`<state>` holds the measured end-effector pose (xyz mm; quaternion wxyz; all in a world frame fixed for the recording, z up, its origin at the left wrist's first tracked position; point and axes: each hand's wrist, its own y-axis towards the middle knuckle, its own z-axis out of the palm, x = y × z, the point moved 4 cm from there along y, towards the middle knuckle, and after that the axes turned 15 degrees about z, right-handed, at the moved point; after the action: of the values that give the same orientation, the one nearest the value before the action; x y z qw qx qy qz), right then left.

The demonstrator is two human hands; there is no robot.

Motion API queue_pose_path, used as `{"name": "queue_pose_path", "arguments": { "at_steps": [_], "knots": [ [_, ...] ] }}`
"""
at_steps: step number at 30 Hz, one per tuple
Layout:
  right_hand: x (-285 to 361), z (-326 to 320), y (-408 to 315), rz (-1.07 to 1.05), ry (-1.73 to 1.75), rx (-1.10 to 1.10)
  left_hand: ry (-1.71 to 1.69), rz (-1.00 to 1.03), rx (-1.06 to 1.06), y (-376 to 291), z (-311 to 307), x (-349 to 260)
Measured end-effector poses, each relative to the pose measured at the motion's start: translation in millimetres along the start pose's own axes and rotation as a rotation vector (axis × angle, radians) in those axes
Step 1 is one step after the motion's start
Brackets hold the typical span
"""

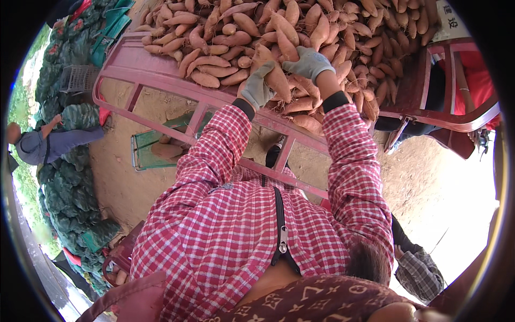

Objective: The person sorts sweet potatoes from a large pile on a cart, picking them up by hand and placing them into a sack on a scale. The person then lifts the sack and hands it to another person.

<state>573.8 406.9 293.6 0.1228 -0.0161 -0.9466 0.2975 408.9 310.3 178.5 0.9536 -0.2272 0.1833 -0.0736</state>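
Observation:
A large heap of sweet potatoes [237, 38] fills the red metal cargo bed before me. My left hand [257, 86], in a grey work glove, is closed round the lower side of a long sweet potato [277, 82] at the near edge of the heap. Just to the right, my right hand [309, 63], gloved alike, lies over the heap with its fingers against another sweet potato [286, 46]; whether it grips this one is unclear. Both wrists show dark cuffs below checked sleeves.
The bed's red side rail [161, 128] runs between me and the heap. Beyond it, a green mesh bag [151, 151] with sweet potatoes lies on the dirt. Filled green bags [66, 189], a grey crate [78, 78] and a person [52, 141] are at the left; other people are at the right.

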Motion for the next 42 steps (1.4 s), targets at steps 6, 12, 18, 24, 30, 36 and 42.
{"name": "queue_pose_path", "arguments": {
  "at_steps": [6, 12, 18, 24, 30, 36, 42],
  "knots": [
    [14.7, 25.7, -25.6, 0.171, 0.006, -0.079, -0.06, 0.033, -0.047, -34.8, 3.5, -3.9],
    [-45.4, 56.6, 25.4, 0.115, 0.843, 0.098, -0.143, 0.074, 0.051, -25.5, -11.6, 2.2],
    [-28.6, 110.7, -2.5, 0.074, 1.26, 0.158, -0.087, 0.029, 0.089, -10.3, -30.8, 1.7],
    [-1.8, 123.8, -28.8, -0.291, 0.993, -0.196, -0.062, 0.047, 0.253, -44.0, -50.2, -32.0],
    [120.6, 125.2, -105.6, -0.652, 1.051, 0.027, 0.036, 0.341, 0.177, -135.6, -109.4, -108.6],
    [220.1, 189.5, -137.1, -0.805, 0.6, 0.083, 0.053, 0.589, 0.071, -227.0, -197.1, -178.8],
    [267.2, 246.7, -110.5, -0.659, 0.173, 0.573, -0.05, 0.551, -0.379, -220.5, -332.8, -218.3]
  ]
}}
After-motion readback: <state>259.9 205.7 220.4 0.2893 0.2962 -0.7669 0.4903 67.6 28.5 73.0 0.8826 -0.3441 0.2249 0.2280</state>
